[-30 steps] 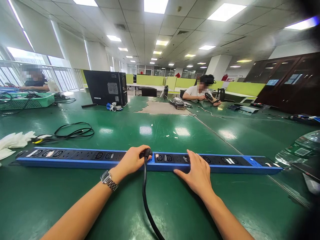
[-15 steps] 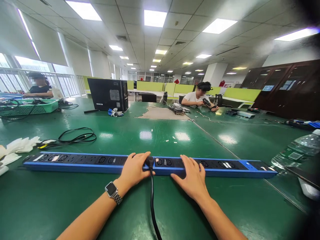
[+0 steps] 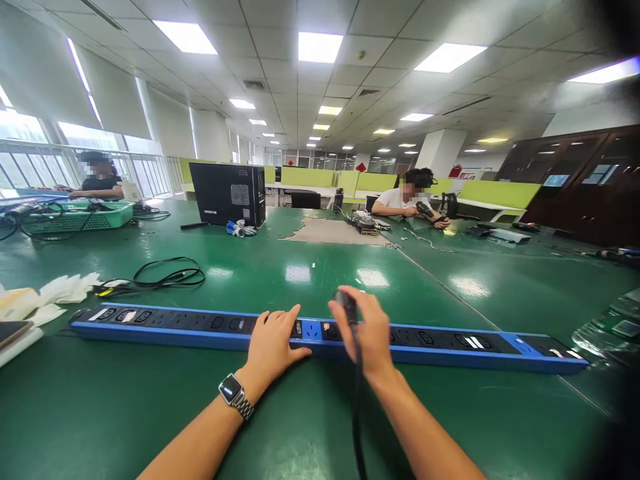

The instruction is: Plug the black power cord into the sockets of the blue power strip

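A long power strip (image 3: 180, 335) with a blue body and black sockets lies across the green table. My left hand (image 3: 273, 343), a watch on its wrist, grips the strip near its middle, fingers over the top and thumb along the near side. Just right of that thumb, a blue socket panel (image 3: 312, 329) is uncovered. Raised above the strip, my right hand (image 3: 373, 333) pinches a black power plug (image 3: 348, 307) between thumb and fingers, clear of the sockets. Its thick black cable (image 3: 357, 413) hangs down toward the near edge of view. The plug's prongs cannot be made out.
Left of the strip are a coiled black cable (image 3: 170, 273) and white crumpled material (image 3: 67, 290). Farther back stand a green basket (image 3: 95, 219) and a black computer case (image 3: 220, 195). A plastic bottle (image 3: 617, 327) lies right. Two people (image 3: 407, 197) work across the room.
The plug has come out of the middle socket and is now in my right hand, lifted and moved rightward. My left hand stays on the strip. The view has shifted slightly.
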A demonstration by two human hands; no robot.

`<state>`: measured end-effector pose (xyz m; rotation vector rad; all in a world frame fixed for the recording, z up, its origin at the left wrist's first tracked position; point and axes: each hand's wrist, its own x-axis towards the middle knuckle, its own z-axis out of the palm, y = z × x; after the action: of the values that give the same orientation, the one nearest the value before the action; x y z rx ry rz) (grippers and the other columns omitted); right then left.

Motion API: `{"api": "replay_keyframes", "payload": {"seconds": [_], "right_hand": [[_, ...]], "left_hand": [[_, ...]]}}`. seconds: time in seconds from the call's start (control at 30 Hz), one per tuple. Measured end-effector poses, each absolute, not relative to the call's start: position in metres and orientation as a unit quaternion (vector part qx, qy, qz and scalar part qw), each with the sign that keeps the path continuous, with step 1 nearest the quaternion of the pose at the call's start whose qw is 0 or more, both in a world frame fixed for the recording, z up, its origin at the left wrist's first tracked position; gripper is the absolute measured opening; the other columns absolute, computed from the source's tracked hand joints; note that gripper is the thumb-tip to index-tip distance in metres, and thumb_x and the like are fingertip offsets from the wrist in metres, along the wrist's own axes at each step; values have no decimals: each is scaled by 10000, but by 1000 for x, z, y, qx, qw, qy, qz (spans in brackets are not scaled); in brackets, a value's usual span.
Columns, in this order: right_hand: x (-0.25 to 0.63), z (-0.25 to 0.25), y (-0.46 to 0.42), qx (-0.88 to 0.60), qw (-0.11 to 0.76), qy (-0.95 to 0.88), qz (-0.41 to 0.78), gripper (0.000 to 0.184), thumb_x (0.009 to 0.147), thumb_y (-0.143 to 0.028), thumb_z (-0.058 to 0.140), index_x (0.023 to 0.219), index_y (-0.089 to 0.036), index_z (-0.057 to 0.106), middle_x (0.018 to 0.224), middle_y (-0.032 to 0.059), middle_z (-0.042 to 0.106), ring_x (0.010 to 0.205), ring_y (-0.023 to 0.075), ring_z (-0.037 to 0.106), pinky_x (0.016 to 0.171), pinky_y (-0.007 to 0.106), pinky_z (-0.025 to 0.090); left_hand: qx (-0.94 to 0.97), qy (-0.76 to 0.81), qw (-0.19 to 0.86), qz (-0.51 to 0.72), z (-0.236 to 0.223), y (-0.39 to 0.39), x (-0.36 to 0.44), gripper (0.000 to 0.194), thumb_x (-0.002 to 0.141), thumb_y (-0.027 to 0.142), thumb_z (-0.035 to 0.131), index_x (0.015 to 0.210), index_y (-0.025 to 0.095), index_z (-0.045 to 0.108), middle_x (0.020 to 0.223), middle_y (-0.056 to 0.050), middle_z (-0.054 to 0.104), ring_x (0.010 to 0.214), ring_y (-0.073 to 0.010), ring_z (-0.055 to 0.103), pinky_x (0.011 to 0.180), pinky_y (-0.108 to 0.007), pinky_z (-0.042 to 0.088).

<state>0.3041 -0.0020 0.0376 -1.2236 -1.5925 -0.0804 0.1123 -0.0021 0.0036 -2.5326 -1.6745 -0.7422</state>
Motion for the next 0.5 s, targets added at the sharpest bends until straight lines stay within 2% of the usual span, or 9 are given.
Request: {"api": "replay_keyframes", "payload": {"seconds": [0.1,0.23,0.33,0.5], "right_hand": [[351,35,-3,-580,562,-589,-32,453,845,-557,518,1091,-202,656,1023,92,697,916,238,634,853,382,482],[399,2,-6,-648,514,-562,22,497,810,-612,514,1040,-201,673,966,91,714,886,254,647,848,402,486],[401,-13,-10,-629,474,-615,31,478,820,-599,510,1046,-211,675,989,94,715,933,259,642,883,411,481],[381,-10,-13,-611,427,-665,29,399,856,-532,515,1067,-227,663,1025,80,711,977,248,629,914,410,474]], "left_hand": [[-809,-537,8,-238,6,-3,113,783,712,461,770,1371,206,432,1238,-138,641,1169,-294,559,1060,-503,338],[-809,-536,5,-240,6,-3,113,771,716,469,763,1367,205,444,1212,-131,652,1155,-297,567,1053,-498,345],[-810,-531,12,-250,4,-3,112,746,732,465,747,1367,213,447,1215,-126,652,1154,-299,566,1049,-504,345],[-814,-522,21,-254,1,-3,112,701,753,453,733,1359,232,459,1233,-115,648,1164,-294,562,1051,-509,344]]}}
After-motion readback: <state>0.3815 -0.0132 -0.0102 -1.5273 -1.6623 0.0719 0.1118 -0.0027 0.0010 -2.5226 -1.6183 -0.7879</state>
